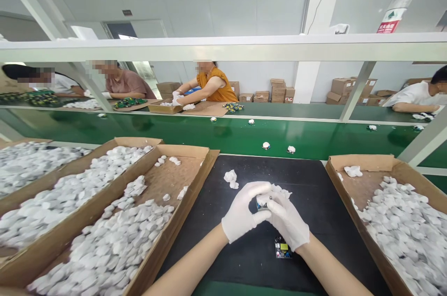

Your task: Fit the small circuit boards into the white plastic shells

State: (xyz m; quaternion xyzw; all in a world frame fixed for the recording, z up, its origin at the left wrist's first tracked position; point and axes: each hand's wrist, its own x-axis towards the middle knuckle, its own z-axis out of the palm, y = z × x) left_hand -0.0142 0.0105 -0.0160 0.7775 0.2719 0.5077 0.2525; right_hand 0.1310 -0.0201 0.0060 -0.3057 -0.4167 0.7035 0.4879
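Both my hands wear white gloves and meet over the black mat (216,221). My left hand (246,210) curves around the left side of a small circuit board (261,202) topped with a white piece. From the right, my right hand (288,221) has its fingers pressed on the same board, hiding part of it. Another circuit board (282,248) with a yellow component lies on the mat below my right hand. White pieces (231,178) rest on the mat beyond my left hand, and more white material (281,191) shows just behind my fingers.
Cardboard trays of white pieces stand at the left (104,240) and right (405,221). Beyond the mat runs a green conveyor (230,135) carrying several small boards with white tops. Several people sit across it. A white shelf bar (223,49) spans above, with a bottle (400,5).
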